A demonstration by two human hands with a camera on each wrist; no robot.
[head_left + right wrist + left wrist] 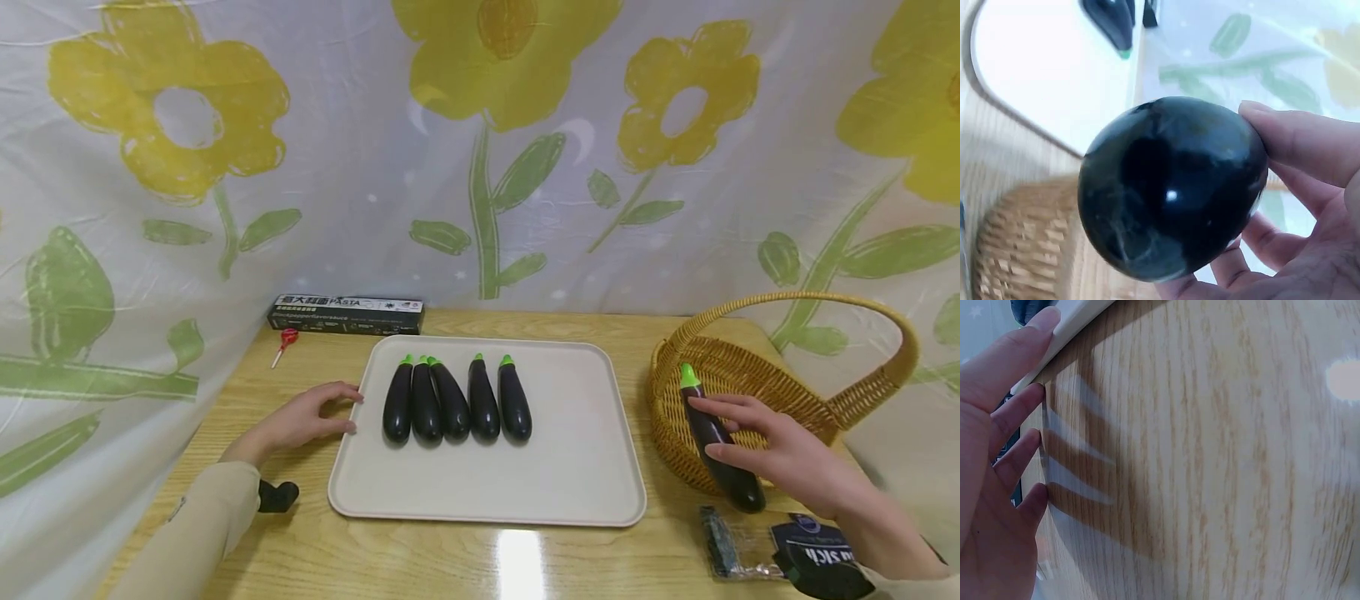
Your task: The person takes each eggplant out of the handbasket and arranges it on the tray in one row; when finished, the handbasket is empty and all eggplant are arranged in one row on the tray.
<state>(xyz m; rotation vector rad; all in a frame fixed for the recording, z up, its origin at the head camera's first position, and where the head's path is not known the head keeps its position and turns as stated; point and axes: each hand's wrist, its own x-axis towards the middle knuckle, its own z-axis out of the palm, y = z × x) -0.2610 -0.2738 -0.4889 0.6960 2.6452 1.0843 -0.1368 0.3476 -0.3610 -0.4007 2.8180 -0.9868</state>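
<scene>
Right hand: the right hand (780, 454) grips a dark eggplant (720, 446), fingers curled over its middle; the right wrist view shows the fingers (1300, 140) wrapped round its rounded dark end (1169, 187).
Held eggplant: it lies slanted across the near rim of the wicker basket (862, 400), green cap pointing into the basket, blunt end toward the person.
Left hand: the left hand (303, 421) rests flat on the tabletop (450, 558), fingers straight and slightly spread, fingertips touching the left edge of the tray (577, 483); it holds nothing.
Tray: cream, rectangular, carrying five eggplants (453, 404) side by side, green caps away from the person.
Basket: to the right of the tray, near it but apart.
Rear of tabletop: a long dark pasta box (345, 315), with a small red item (287, 340) just in front of it.
Near right: dark packets (817, 554) beside the right wrist.
</scene>
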